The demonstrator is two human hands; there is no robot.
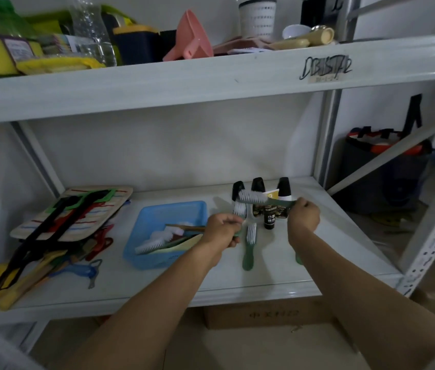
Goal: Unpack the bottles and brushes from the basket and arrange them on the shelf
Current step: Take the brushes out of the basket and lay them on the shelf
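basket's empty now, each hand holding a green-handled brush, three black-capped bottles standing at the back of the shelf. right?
Not quite: the blue basket is not empty. The head view shows brushes lying in it. The rest stands: the left hand and the right hand each hold a green-handled brush, and three black-capped bottles stand at the back of the shelf.
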